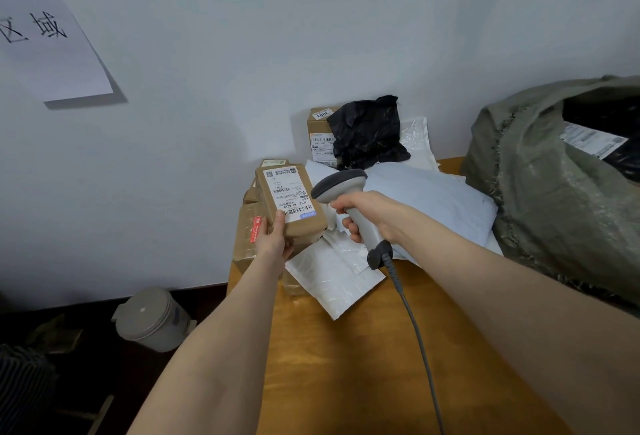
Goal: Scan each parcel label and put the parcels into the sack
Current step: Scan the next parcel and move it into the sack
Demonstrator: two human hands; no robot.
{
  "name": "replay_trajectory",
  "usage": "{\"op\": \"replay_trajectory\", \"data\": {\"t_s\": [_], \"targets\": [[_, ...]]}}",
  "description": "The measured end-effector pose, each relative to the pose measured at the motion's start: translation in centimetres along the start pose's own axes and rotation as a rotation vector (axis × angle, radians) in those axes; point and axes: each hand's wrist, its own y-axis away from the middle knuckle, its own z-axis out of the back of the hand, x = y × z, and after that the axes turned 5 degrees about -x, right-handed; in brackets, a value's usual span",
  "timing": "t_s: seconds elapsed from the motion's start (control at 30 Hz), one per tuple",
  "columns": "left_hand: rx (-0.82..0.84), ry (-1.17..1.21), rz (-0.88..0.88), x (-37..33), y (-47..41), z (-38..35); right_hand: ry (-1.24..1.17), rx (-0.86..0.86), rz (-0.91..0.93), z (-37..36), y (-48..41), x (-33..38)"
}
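The left hand (275, 239) grips the brown box (290, 205) from below, label up and tipped toward the scanner (341, 186). The right hand (363, 215) curls tight round the scanner handle, just beside the box. The sack (540, 199) sits far right, nearer the right arm.

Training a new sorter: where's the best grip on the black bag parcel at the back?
Probably its crumpled top edge, from above and in front: the black bag parcel stands against a cardboard box by the wall, so its back is blocked.
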Motion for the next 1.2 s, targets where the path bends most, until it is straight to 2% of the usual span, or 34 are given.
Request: {"op": "replay_trajectory", "data": {"t_s": [0.4,1.2], "targets": [[0.091,0.017,0.022,0.3,-0.3,-0.7,-0.023,-0.021,-0.013,-0.1,0.6,0.2],[0.139,-0.007,0.009,0.5,-0.4,-1.8,-0.027,-0.054,-0.019,0.7,1.3,0.3]]}}
